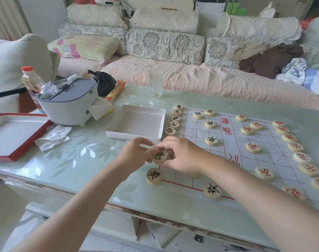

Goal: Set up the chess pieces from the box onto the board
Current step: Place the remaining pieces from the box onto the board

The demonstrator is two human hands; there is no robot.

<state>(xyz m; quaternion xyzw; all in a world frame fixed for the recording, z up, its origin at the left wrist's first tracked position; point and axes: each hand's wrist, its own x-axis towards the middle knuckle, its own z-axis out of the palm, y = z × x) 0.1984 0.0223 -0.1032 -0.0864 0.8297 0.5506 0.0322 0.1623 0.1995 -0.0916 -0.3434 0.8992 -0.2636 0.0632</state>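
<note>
- The left hand (135, 153) pinches a round pale wooden chess piece with a black character (158, 157) between its thumb and curled fingertips. The piece is face up, just above the near left edge of the board.
- The right hand (182, 155) sits against that piece from the other side with its fingers curled down. I cannot tell whether it holds anything of its own.
- Just below the hands, a second black-lettered wooden disc (153, 176) lies flat at the near left corner of the white paper board with red grid lines (227, 142).
- A column of black-lettered discs (175, 118) lines the board's left edge, and red-lettered discs (295, 146) line its right edge. More discs of both colours lie between them.
- The shallow white cardboard box (137, 124) lies open just left of the board, beyond the hands.
- All of this rests on a pale green glass table (82, 160). A clear glass tumbler (156, 83) stands near its far edge, and a grey lidded tub (69, 104) stands to the left.
</note>
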